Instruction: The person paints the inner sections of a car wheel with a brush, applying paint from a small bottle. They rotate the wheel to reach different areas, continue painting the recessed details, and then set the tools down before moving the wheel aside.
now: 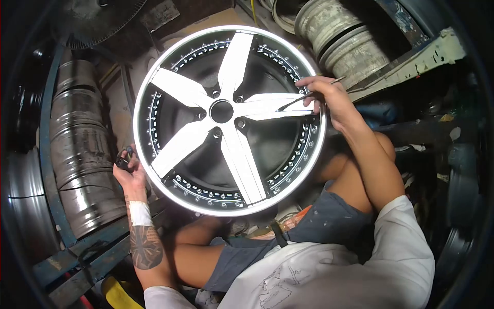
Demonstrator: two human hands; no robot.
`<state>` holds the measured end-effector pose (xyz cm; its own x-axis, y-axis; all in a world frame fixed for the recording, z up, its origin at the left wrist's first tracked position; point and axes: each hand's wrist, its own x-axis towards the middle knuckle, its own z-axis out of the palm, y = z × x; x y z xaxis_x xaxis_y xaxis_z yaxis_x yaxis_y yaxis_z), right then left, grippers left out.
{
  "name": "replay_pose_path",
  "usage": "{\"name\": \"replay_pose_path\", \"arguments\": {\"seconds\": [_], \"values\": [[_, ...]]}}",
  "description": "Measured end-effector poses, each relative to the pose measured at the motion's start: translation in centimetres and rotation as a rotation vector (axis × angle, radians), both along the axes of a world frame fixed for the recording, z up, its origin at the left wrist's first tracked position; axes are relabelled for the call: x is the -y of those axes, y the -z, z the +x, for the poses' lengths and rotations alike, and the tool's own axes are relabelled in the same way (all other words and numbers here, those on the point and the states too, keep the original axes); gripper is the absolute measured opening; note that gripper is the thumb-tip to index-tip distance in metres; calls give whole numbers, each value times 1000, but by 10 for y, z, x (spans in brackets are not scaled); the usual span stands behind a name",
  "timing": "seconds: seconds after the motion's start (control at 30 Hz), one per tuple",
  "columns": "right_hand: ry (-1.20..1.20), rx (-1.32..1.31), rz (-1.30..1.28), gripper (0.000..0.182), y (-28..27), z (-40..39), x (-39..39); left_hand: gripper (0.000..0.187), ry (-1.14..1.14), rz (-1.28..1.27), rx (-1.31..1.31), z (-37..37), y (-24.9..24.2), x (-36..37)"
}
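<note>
Wheel rim (229, 121) fills the centre of the frame, stood on edge and tilted toward you, propped over your lap. It's a five-spoke alloy w/ a black barrel, bright outer lip and a ring of small bolts round the edge.

Your right hand (329, 100), at the right side of the rim, has its fingers pinched closed on a thin brush (309, 95); the tip sits on the spoke pointing right, approx where its white face meets the black. Your left hand (127, 167), at the rim's lower-left edge, steadies it from outside, fingers curled shut round a small dark object (123, 160). It's too small and shadowed to identify; possibly a little pot or cap.

Progress, judged from what shows: all five spoke faces already read white, and the lip looks evenly bright. Work seems well along, at the edge and touch-up stage on the right spoke. The other spoke edges can't be checked at this res.

Writing: no brand, label or readable text on the rim or centre bore. Your white shirt (329, 273), bottom of frame, carries a line drawing, no legible words. Bare metal barrels (85, 149) stack at left, more rims (339, 36) upper right.
</note>
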<state>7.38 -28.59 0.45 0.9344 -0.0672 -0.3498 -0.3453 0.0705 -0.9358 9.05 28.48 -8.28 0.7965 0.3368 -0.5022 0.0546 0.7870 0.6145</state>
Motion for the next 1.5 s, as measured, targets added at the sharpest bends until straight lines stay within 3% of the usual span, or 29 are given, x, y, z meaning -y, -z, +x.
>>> {"name": "replay_pose_path", "arguments": {"seconds": [0.2,0.47,0.6,0.67,0.73,0.87,0.93,1.03,1.13,1.17,1.5], "values": [[85,51,-28,29,4,23,-7,21,53,-62,16,-18,-16,16],[126,87,-81,30,17,98,-2,25,-206,-105,-181,-108,-43,74],[79,141,-78,30,14,101,-9,20,-257,-146,-125,-135,-46,84],[53,169,21,32,17,103,1,20,-178,-190,-43,-134,-54,78],[138,220,-160,32,-9,85,-22,21,-203,-154,141,-122,-44,62],[-26,388,-213,35,-19,55,-54,22,-168,-98,386,-89,-73,39],[-71,296,-65,39,-12,32,-74,18,-123,-191,435,-78,-86,47],[-200,167,152,48,6,15,-85,15,-86,-280,373,-71,-97,84],[-191,58,228,40,12,4,-99,13,-64,-288,388,-69,-104,108],[-192,67,176,31,14,3,-110,13,-61,-299,411,-67,-101,105],[-240,108,-54,24,39,8,-121,12,-67,-284,402,-43,-99,114]]}}
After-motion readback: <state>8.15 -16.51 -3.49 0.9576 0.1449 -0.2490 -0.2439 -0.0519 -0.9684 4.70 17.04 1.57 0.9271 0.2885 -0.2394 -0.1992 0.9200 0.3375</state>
